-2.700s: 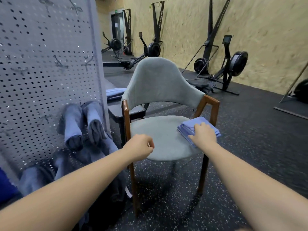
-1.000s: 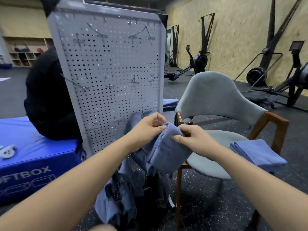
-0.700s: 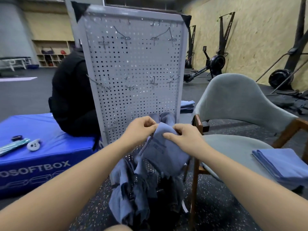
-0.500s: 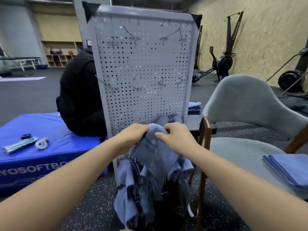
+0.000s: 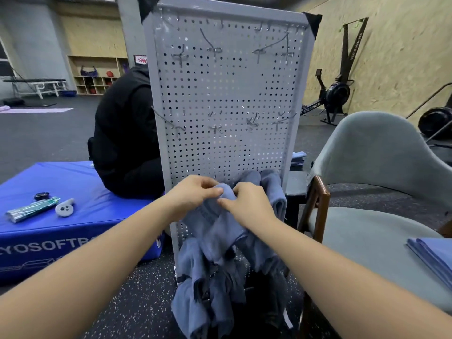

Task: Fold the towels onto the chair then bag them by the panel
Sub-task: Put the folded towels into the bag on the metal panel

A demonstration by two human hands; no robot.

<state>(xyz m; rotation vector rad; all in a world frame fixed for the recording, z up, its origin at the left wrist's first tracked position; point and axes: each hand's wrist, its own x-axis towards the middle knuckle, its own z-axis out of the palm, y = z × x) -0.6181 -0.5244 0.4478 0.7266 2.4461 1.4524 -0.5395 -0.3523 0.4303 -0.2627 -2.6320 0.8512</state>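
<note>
While "YOSOFTB" shows on the blue box (image 5: 80, 177) at eight o'clock, the left hand (image 5: 193, 194) and right hand (image 5: 247, 204) pinch a towel (image 5: 215, 228) between curled fingers. It hangs before the panel (image 5: 227, 94) at twelve.

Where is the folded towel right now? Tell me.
The folded towel lies at the far right edge of the head view, on the seat of the grey chair, well right of the perforated panel.

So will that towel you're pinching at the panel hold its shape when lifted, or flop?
Probably floppy: the towel sags in folds below where the left hand and right hand pinch its top edge. Likely light, since a pinch alone seems to hold it up. It may drag on the neighbouring towels hanging against it.
</note>
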